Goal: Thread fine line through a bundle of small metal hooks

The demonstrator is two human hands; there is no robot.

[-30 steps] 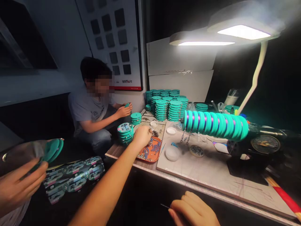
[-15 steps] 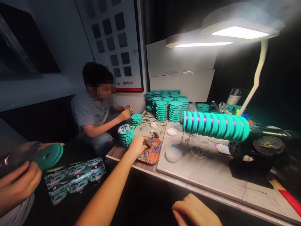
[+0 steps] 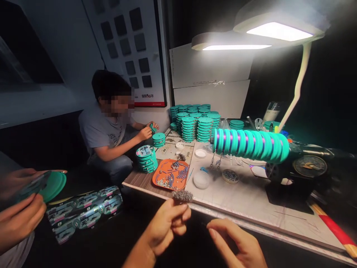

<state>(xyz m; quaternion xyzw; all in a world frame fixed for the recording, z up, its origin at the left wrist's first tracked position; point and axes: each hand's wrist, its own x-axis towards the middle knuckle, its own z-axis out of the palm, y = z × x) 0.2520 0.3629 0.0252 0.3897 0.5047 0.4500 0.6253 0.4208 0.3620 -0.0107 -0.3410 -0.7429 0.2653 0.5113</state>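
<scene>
My left hand [image 3: 167,223] is closed on a bunch of small grey metal parts [image 3: 182,196], held up in front of the table's near edge. To its right is my right hand [image 3: 235,238], thumb and forefinger pressed close together; whatever may be between the fingertips is too small to name. Beyond my left hand lies an orange tray [image 3: 156,180] with dark blue pieces and small metal bits. A row of teal spools [image 3: 251,145] sits on a horizontal spindle, with small metal parts hanging beneath its left end.
Stacks of teal spools [image 3: 188,128] stand at the back. A seated person [image 3: 104,130] works at the left; another person's hands [image 3: 28,208] hold a teal disc. A round dish [image 3: 230,176], white lid [image 3: 201,179] and lamp [image 3: 297,87] are around the spindle.
My left hand has come back from the orange tray toward me with the metal bunch. My right hand has opened slightly from its curl, its thumb and forefinger now pointing left.
</scene>
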